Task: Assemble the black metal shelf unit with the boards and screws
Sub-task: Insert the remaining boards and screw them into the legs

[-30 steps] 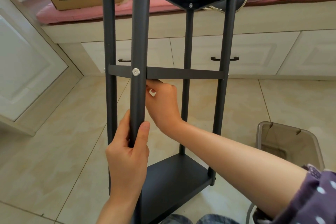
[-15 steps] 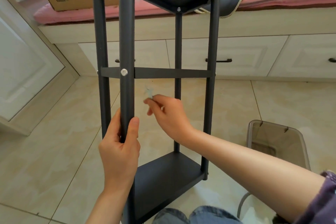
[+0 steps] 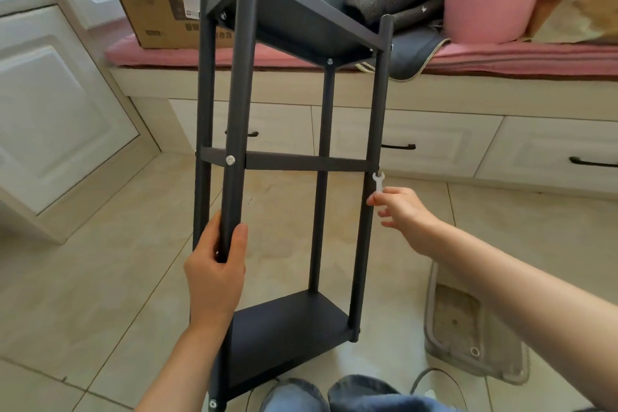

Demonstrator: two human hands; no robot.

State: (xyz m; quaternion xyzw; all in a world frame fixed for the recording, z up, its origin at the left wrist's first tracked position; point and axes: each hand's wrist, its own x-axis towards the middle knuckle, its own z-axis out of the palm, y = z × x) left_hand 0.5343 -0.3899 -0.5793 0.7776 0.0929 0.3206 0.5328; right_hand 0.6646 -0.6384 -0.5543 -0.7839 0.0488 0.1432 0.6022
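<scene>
We see a black shelf unit (image 3: pixel 287 157) standing on the tiled floor (image 3: pixel 100 278). Our left hand (image 3: pixel 214 274) curls around its nearest post. Our right hand (image 3: pixel 403 207) pinches one small white wrench (image 3: pixel 378 182) beside the right post, just below the crossbar (image 3: pixel 307 161). Four posts and two boards show.

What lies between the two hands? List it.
In the head view, between the left hand and the right hand: bare floor tile and the shelf's thin rear post.
</scene>
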